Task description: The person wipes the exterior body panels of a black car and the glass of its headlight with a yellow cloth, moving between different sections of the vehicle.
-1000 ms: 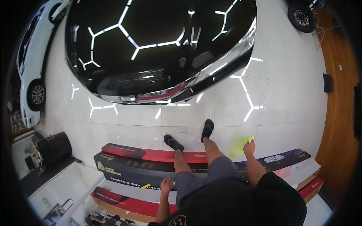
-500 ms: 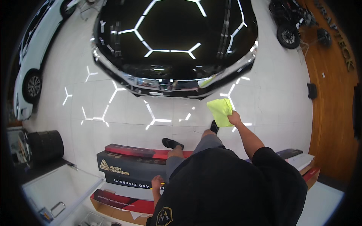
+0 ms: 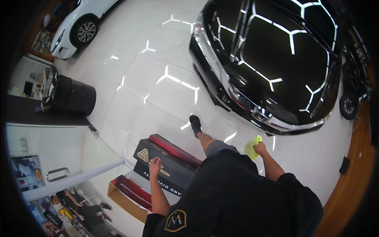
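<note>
A crumpled yellow-green cloth hangs from my right hand, whose fingers are closed round it. That hand is held out to my right, in front of the black car's front end and apart from it. My left hand is out over the long dark cardboard boxes, not visibly holding anything. Its fingers look loosely curled in.
A white car stands far left, near a stack of black tires. Beside the boxes is a glass door with a metal handle; through the glass a person is visible. A wheeled black vehicle stands far right.
My view has turned left, so the black car now sits to the right. My left hand has risen higher above the boxes. The cloth stays in my right hand, now bunched closer to my body.
</note>
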Action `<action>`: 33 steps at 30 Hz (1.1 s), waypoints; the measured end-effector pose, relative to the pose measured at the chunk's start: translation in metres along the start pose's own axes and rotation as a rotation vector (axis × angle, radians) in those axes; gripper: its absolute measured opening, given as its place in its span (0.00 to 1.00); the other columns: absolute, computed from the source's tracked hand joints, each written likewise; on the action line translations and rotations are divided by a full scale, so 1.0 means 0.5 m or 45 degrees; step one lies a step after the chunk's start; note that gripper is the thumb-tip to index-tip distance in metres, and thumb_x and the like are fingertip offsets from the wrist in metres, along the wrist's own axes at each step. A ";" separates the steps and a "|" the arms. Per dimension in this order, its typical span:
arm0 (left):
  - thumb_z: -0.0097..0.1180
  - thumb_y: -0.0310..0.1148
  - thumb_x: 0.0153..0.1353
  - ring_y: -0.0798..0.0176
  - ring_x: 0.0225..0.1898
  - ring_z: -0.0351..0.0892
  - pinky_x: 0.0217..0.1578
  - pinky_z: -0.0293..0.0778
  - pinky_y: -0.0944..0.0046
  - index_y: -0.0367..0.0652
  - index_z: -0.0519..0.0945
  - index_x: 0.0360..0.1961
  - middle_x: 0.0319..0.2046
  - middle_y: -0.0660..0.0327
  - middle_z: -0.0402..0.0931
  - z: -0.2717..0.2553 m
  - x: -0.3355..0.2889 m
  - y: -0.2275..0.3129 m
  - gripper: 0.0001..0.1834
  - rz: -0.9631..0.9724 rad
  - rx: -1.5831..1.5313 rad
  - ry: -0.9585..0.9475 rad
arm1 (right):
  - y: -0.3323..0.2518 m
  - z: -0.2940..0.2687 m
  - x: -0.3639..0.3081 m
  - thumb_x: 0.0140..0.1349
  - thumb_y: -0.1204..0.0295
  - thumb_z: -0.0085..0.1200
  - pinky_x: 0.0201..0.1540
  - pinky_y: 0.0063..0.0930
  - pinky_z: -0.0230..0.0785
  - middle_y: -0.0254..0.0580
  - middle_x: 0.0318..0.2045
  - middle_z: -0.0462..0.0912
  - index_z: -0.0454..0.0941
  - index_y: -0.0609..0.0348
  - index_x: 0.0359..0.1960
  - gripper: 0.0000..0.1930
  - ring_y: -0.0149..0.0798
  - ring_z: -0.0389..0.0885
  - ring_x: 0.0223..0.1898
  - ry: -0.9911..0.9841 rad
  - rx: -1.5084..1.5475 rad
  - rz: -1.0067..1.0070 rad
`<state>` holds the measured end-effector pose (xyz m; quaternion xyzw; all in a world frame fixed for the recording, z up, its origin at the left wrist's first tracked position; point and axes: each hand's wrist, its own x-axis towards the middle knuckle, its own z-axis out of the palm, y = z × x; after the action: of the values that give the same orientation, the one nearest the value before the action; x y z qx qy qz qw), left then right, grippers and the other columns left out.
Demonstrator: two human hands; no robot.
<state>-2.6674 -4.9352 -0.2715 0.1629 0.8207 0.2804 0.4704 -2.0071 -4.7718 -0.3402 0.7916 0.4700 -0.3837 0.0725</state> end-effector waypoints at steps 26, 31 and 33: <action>0.51 0.43 0.68 0.54 0.39 0.84 0.30 0.76 0.54 0.49 0.73 0.59 0.45 0.56 0.79 -0.706 1.071 0.462 0.21 -0.516 0.135 -0.340 | -1.202 0.263 0.194 0.53 0.65 0.57 0.53 0.50 0.74 0.68 0.43 0.83 0.80 0.69 0.43 0.20 0.65 0.82 0.48 0.479 0.262 0.353; 0.50 0.40 0.67 0.54 0.37 0.82 0.32 0.75 0.50 0.48 0.75 0.55 0.41 0.57 0.79 -0.971 1.444 0.840 0.18 -0.162 0.550 -0.240 | -1.363 0.324 0.123 0.53 0.66 0.57 0.51 0.49 0.75 0.67 0.43 0.83 0.79 0.70 0.45 0.21 0.63 0.82 0.48 0.469 0.538 0.507; 0.49 0.42 0.68 0.63 0.30 0.81 0.19 0.70 0.66 0.41 0.79 0.51 0.36 0.59 0.80 -0.901 1.550 0.986 0.19 0.074 0.427 -0.132 | -1.366 0.341 0.111 0.53 0.66 0.58 0.51 0.48 0.75 0.66 0.43 0.84 0.79 0.69 0.46 0.21 0.63 0.83 0.48 0.508 0.553 0.576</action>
<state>-3.4455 -4.2728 -0.3163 0.2771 0.8256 0.1441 0.4700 -2.6304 -4.4407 -0.3282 0.9316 0.1958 -0.2869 -0.1071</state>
